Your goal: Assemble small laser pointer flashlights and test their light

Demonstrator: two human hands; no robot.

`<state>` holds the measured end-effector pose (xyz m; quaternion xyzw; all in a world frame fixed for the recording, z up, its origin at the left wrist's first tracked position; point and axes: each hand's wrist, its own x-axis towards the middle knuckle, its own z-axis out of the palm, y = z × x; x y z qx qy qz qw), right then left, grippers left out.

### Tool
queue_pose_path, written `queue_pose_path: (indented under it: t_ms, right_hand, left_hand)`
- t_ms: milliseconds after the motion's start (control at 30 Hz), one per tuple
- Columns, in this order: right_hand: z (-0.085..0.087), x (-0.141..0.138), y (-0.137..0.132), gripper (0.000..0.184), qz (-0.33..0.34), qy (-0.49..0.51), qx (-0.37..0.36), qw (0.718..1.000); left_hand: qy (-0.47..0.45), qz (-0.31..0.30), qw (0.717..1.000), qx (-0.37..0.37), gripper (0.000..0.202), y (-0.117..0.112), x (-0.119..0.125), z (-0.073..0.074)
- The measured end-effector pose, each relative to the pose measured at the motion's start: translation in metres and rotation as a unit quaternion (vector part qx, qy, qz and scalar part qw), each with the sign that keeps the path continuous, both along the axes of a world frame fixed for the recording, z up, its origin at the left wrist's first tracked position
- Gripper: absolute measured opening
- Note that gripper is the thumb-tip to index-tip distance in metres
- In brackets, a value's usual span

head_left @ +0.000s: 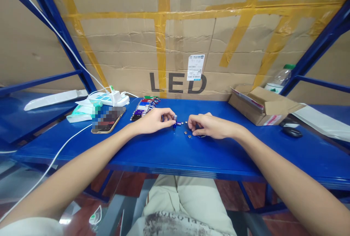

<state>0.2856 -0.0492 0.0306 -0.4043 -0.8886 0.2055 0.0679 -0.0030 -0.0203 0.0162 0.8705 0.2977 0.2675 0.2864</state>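
Observation:
My left hand (155, 120) rests on the blue table (175, 148), its fingers curled round a small blue cylinder (175, 120) that stands upright. My right hand (209, 125) lies just to the right, fingers bent and pinched down near several small round button cells (187, 134) scattered on the table. What its fingertips hold is too small to make out. A row of small coloured keychain flashlights (143, 107) lies behind my left hand.
A phone (107, 120), tissue pack (82, 113) and white power strip (109, 98) sit at the left. An open cardboard box (261, 105) and a black mouse (292, 131) are at the right. A taped cardboard wall (175, 39) marked LED closes the back.

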Motion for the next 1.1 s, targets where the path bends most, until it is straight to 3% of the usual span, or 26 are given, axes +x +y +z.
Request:
queue_pose_path:
  t_ms: [300, 467, 933, 1100]
  right_hand:
    - [-0.0034, -0.0010, 0.0015, 0.020, -0.002, 0.092, -0.106, 0.990]
    - [-0.0043, -0.0008, 0.0031, 0.022, -0.005, 0.099, -0.084, 0.991]
    - [-0.0022, 0.0014, 0.0046, 0.027, 0.034, 0.093, -0.129, 0.987]
    - [-0.0001, 0.0015, 0.0030, 0.030, 0.032, 0.087, -0.106, 0.990]
  left_hand:
    - [-0.018, 0.001, 1.000, 0.002, 0.027, 0.0008, -0.0003, -0.0003]
    - [-0.022, 0.004, 1.000, 0.003, 0.026, 0.0005, -0.0002, 0.0004]
    - [-0.025, 0.008, 1.000, 0.005, 0.025, -0.0007, 0.0002, 0.0025]
    - [-0.020, 0.007, 1.000, 0.001, 0.027, -0.0009, -0.0001, 0.0020]
